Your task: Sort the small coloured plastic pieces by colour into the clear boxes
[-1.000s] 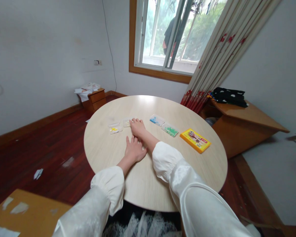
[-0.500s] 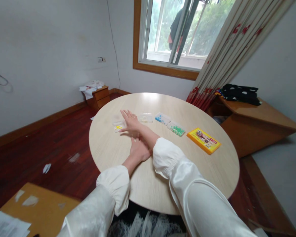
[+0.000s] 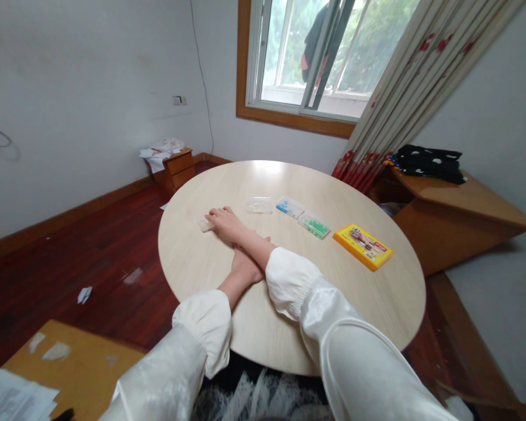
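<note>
My right hand (image 3: 225,224) reaches across to the left, its fingers bent down over a small clear plastic box (image 3: 204,225) and closed on it. Most of that box, including the yellow pieces in it, is covered by the hand. Under my right wrist lies my left hand (image 3: 246,263), resting on the table; its fingers are largely hidden, with a fingertip showing past the right forearm, and it appears to lie flat and hold nothing. Beyond the hands are a clear box with pale pieces (image 3: 259,206), one with blue pieces (image 3: 289,207) and one with green pieces (image 3: 314,225).
A yellow picture box (image 3: 363,247) lies on the right of the round table (image 3: 359,310). A brown board with papers (image 3: 65,356) is at the lower left. A tilted wooden cabinet (image 3: 456,216) stands at the right, below a curtain (image 3: 390,99).
My right hand has come down from spread fingers onto the box with yellow pieces, its fingers now bent over it. My left hand stays at nearly the same place, more covered by the right forearm.
</note>
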`<action>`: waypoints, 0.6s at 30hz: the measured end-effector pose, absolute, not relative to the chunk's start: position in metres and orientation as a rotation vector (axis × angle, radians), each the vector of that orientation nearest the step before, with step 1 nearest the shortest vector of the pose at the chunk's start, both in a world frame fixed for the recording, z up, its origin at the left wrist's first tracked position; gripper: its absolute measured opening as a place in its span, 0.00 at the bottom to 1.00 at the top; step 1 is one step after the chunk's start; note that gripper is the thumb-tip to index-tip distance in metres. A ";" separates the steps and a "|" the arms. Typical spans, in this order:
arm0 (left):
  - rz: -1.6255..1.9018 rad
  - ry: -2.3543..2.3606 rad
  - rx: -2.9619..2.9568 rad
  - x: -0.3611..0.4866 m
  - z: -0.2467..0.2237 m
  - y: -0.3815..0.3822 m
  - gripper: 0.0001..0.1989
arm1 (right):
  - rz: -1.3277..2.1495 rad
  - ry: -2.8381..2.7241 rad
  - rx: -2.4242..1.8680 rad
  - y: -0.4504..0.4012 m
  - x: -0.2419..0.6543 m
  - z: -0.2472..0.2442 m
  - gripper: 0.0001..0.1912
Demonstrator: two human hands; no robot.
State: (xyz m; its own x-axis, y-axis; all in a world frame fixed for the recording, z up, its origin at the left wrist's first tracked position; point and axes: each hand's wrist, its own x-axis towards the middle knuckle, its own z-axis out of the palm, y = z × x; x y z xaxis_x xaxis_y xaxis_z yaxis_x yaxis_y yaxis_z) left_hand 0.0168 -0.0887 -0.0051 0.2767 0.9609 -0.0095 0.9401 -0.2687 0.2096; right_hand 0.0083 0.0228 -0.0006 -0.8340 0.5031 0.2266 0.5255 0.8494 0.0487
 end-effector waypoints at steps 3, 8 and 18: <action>0.178 1.790 2.355 0.016 -0.008 -0.088 0.33 | -0.159 -2.779 -0.839 0.013 0.012 -0.006 0.16; 0.184 1.783 2.369 0.012 -0.016 -0.088 0.35 | -0.148 -2.730 -0.914 0.005 0.010 -0.005 0.18; 0.244 1.907 2.358 0.013 -0.042 -0.074 0.31 | -0.132 -2.644 -1.055 -0.006 0.006 -0.018 0.23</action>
State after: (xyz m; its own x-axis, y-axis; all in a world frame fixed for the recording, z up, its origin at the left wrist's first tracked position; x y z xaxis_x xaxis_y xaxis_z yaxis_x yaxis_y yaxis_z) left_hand 0.0127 -0.0742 -0.0417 0.2035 0.9771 0.0619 0.9612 -0.2114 0.1769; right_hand 0.0060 -0.0057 -0.0183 -0.6896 0.6589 0.3004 0.6856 0.7276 -0.0222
